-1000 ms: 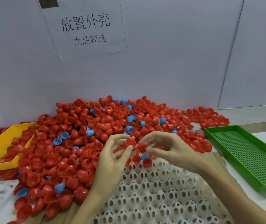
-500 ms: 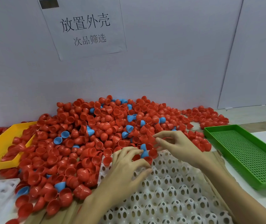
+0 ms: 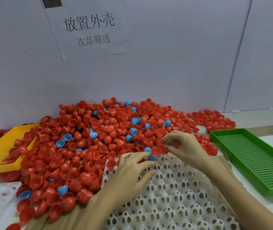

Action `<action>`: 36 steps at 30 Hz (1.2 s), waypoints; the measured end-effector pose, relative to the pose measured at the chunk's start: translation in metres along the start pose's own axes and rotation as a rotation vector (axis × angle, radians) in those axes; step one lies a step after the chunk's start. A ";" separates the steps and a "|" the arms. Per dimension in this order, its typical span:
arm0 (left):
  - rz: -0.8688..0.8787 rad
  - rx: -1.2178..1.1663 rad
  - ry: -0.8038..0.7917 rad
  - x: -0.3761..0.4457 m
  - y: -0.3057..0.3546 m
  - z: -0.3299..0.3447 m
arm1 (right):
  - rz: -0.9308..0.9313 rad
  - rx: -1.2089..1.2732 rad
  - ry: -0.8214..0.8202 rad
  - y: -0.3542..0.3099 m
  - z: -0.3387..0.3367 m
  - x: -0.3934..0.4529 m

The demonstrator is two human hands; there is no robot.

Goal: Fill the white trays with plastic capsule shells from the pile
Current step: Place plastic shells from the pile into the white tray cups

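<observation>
Left hand rests palm-down on the white tray, fingers curled at a blue shell (grip unclear). Right hand pinches a red shell at the near edge of the pile

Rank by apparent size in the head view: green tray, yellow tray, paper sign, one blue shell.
1. Paper sign and green tray: look alike, unranked; the tray is nearer.
2. Yellow tray, partly under red shells.
3. Blue shell.
</observation>
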State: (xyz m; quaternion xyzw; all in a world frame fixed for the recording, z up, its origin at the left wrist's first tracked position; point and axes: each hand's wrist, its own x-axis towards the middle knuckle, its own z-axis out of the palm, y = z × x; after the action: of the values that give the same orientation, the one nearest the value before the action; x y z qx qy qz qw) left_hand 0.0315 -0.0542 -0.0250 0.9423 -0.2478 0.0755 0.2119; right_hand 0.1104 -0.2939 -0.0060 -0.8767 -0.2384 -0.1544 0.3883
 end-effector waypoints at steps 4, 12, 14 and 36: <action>0.012 0.184 -0.054 0.002 0.000 0.001 | 0.057 -0.152 0.224 0.013 -0.005 0.005; 0.009 0.356 -0.064 0.006 0.002 0.004 | 0.039 -0.121 0.249 0.013 -0.008 0.003; 0.005 0.354 -0.078 0.006 0.003 0.007 | 0.024 -0.088 0.202 0.011 -0.005 0.003; -0.251 0.319 0.248 0.015 -0.043 -0.020 | -0.079 0.029 -0.201 -0.006 0.001 -0.002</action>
State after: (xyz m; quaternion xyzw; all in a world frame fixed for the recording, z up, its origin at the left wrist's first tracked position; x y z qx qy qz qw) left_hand 0.0652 -0.0179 -0.0190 0.9708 -0.0858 0.2019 0.0970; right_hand 0.1060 -0.2901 -0.0045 -0.8719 -0.3127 -0.0773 0.3689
